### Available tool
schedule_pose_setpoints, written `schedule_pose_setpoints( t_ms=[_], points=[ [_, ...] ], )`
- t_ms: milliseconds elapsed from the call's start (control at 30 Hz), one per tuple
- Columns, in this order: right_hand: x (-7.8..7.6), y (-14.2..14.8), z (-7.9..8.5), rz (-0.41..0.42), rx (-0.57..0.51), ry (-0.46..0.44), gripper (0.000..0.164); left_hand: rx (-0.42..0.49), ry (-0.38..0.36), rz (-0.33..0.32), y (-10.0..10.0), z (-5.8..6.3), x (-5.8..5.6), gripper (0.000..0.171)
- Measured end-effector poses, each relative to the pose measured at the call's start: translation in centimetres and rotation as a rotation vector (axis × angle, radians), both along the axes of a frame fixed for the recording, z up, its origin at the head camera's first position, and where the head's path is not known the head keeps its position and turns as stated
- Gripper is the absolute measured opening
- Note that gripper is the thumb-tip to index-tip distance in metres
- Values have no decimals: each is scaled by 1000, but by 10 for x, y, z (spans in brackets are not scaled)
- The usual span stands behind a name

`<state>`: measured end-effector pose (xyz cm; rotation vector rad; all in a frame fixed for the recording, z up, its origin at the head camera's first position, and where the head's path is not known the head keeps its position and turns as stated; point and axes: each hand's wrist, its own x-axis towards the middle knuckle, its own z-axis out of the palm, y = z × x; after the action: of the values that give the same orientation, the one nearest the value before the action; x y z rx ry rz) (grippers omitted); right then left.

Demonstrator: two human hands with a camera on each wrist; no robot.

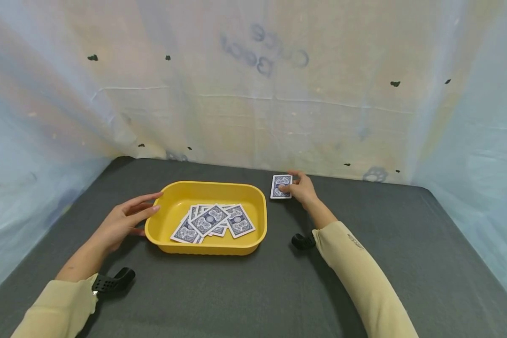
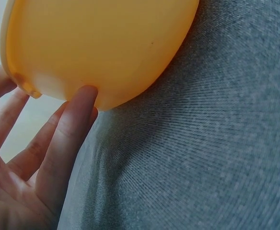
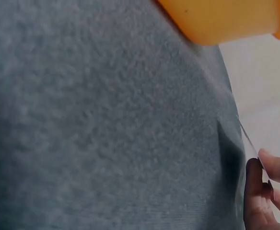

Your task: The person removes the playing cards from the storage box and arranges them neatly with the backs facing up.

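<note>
In the head view, a yellow tub (image 1: pixel 205 249) holds several loosely piled playing cards (image 1: pixel 210 219), patterned backs up. At the tub's left end is my left hand (image 1: pixel 124 216), its fingers fairly straight and spread, fingertips at the rim and side. The left wrist view shows those fingers (image 2: pixel 65 139) against the outer wall. Off the tub's right end, my right hand (image 1: pixel 303 190) pinches a playing card (image 1: pixel 281 186) between thumb and fingers, its blue-and-white back facing up. That card (image 3: pixel 249 139) appears edge-on in the right wrist view, held in the fingertips.
A dark grey cloth covers the table (image 1: pixel 236 295). Pale plastic sheeting (image 1: pixel 253 122) hangs behind the table and along both sides. Black wrist straps (image 1: pixel 114 280) stick out at both sleeves, close to the tabletop.
</note>
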<state>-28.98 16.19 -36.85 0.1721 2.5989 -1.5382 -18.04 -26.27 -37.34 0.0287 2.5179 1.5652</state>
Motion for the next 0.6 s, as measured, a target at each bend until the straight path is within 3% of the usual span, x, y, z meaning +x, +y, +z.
schedule_pose_setpoints(
  t_ms=[267, 600],
  points=[
    [-6, 1, -5, -16, 71, 0, 66, -1, 7, -3, 1, -1, -1, 66],
    [-14, 0, -6, 23, 288, 31, 63, -8, 6, 4, 0, -1, -1, 68]
  ],
)
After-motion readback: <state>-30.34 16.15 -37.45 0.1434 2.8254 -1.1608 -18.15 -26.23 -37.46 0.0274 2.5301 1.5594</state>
